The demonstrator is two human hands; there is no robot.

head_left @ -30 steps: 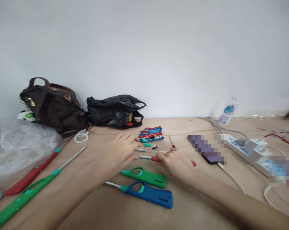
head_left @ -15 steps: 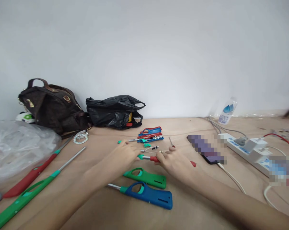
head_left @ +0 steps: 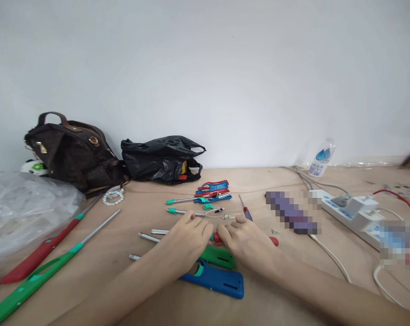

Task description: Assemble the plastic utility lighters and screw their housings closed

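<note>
A red long-nosed lighter [head_left: 274,241] lies crosswise between my hands, mostly hidden under them. My right hand [head_left: 244,236] is closed around its red body. My left hand [head_left: 194,236] has its fingers curled at the teal part next to the red body; my fingers hide the exact grip. Just nearer to me lie a green lighter [head_left: 219,256] and a blue lighter [head_left: 221,281], partly under my left hand. Beyond my hands are a teal-tipped metal rod [head_left: 184,212] with a wire, a small screwdriver [head_left: 247,212] and opened red and blue lighter shells [head_left: 215,186].
At left lie another red lighter [head_left: 31,261], another green lighter [head_left: 24,294], a clear plastic bag [head_left: 31,213] and a beaded bracelet [head_left: 113,196]. A brown bag [head_left: 75,154] and black plastic bag [head_left: 157,158] stand behind. Right are a phone [head_left: 291,213], power strip [head_left: 340,215] and bottle [head_left: 322,158].
My left hand has moved right and nearer to me, towards my right hand. The teal part now sits against the red body, where a length of metal rod showed between them before.
</note>
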